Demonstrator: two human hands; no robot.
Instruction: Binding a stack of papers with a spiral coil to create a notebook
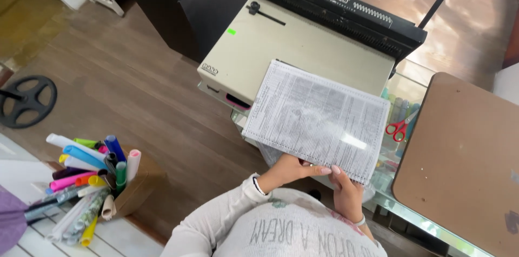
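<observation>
Over the glass counter (411, 219), a stack of printed pages under a clear cover sheet (319, 116) is held by its near edge — the left hand (286, 169) curled under it, the right hand (346, 189) pinching it from below. Rows of small holes already run along both long edges, so the punching looks done. No spiral or comb threads those holes yet, as far as I can see. The stack hovers just in front of the beige binding machine (292, 46), not resting in it. Red scissors (399, 126) lie under the glass.
</observation>
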